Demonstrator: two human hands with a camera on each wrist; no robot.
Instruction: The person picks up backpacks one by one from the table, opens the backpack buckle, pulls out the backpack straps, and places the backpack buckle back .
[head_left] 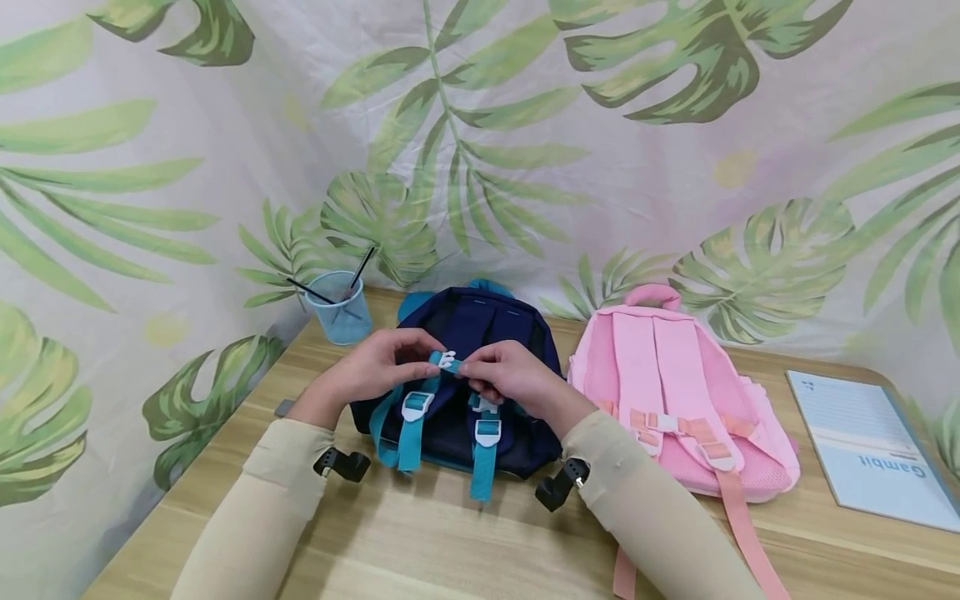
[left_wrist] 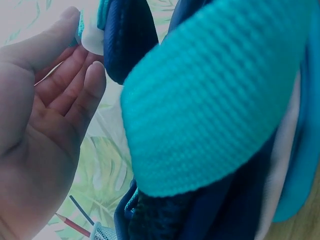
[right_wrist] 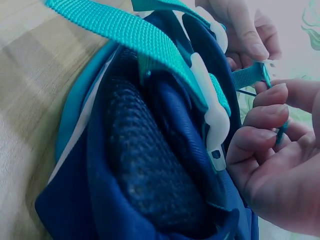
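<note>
A navy backpack (head_left: 517, 333) with teal webbing straps lies on the table, its shoulder-strap side facing up. Over it, my left hand (head_left: 378, 367) pinches a small white buckle (head_left: 447, 360) on the teal chest strap between thumb and fingers. Just right of that buckle, my right hand (head_left: 517, 379) pinches the teal strap (right_wrist: 281, 132), with its fingers curled in. Below the hands, two white strap adjusters (head_left: 416, 405) sit on the shoulder straps, teal tails hanging toward the front. In the left wrist view a teal strap (left_wrist: 215, 100) looms large beside the left hand (left_wrist: 45, 115).
To the right lies a pink backpack (head_left: 637, 358), its straps trailing over the table's front. A pale blue notebook (head_left: 862, 442) is at the far right. A blue mesh pen cup (head_left: 341, 321) with pencils stands at the back left, before a leaf-patterned cloth (head_left: 510, 192).
</note>
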